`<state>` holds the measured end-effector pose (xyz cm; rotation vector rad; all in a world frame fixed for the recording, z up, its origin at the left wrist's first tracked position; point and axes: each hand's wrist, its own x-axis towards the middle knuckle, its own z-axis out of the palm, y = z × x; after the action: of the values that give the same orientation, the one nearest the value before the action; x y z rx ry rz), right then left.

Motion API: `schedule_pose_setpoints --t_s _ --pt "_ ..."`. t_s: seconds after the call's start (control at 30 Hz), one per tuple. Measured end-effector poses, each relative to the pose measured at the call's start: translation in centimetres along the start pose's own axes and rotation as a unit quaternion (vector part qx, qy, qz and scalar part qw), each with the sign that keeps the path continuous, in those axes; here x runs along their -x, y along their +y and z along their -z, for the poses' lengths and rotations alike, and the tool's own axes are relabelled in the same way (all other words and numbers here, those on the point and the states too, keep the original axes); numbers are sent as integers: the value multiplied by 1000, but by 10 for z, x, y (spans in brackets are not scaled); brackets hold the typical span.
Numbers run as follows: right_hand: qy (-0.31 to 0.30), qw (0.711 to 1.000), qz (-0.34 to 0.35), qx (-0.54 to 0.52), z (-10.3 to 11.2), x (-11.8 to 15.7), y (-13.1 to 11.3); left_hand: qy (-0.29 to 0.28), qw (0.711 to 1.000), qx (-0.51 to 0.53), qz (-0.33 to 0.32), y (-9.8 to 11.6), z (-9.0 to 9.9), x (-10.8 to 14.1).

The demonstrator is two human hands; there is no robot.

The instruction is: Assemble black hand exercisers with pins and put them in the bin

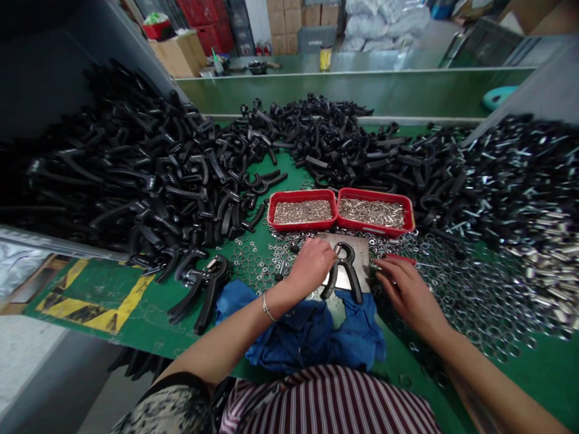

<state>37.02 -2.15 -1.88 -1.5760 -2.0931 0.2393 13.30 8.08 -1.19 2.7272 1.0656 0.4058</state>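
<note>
A black hand grip strengthener (pixel 351 274) lies on a metal plate (pixel 362 253), its two handles pointing toward me. My left hand (pixel 313 265) is closed at its upper left, fingertips against the part near the spring. Just right of the plate, my right hand (pixel 409 292) hovers low over the rings with fingers loosely bent and apart; no held thing shows. A red-handled screwdriver (pixel 401 260) lies just behind those fingers, its thin shaft pointing right. Under the handles is a crumpled blue cloth (pixel 312 334). Another grip strengthener (pixel 208 289) rests left of the cloth.
Two red trays (pixel 303 226) of small metal parts stand behind the plate. Black handles (pixel 172 163) are heaped at left and back. Loose metal rings (pixel 479 313) spread over the green table (pixel 154 337). Bolts (pixel 525 163) and metal sleeves (pixel 554 271) pile up at right.
</note>
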Motion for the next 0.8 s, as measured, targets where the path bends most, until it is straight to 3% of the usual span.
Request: schedule_pose_setpoints --t_s 0.17,0.27,0.47,0.6,0.67,0.8 --pt "-26 996 -79 33 26 60 13 0 996 -79 -44 5 -2 -5" --pt "-45 990 -115 70 35 81 12 -4 991 -117 -63 11 -1 -7" --pt "-88 980 -129 123 33 89 11 -41 981 -140 -131 14 0 -4" --pt "-92 974 -203 33 30 81 21 -34 987 -89 -131 4 -5 6" --pt "-130 946 -286 -81 35 72 23 -8 996 -33 -88 0 -10 10" --pt "-247 812 -416 -326 57 52 12 -3 996 90 -28 -6 -10 8"
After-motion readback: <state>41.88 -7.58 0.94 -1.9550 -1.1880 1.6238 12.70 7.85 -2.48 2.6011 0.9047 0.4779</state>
